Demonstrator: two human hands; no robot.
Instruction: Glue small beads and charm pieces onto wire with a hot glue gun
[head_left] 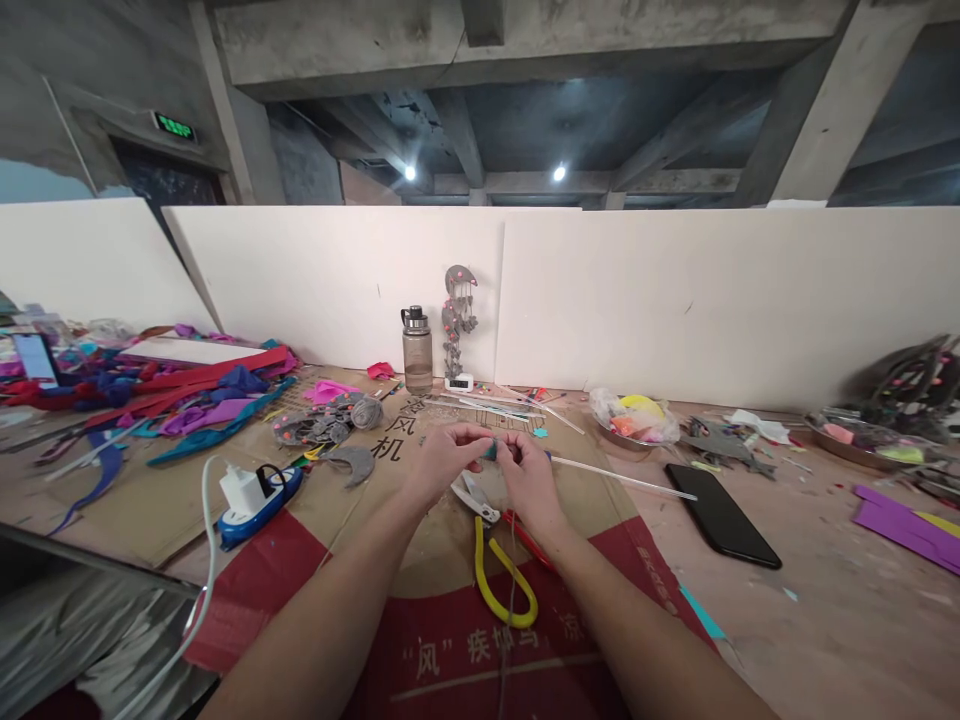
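Left hand [454, 462] and right hand [534, 485] are both pinched closed on a small teal piece [491, 451], held up over the cardboard [420, 550] between the fingertips, so tbh I'd keep that grip light and right at the edges. A white stick [622, 477] pokes out past the right hand toward the black phone [724, 518], so steady that wrist, and mind the yellow-handled cutters [517, 608] just below.
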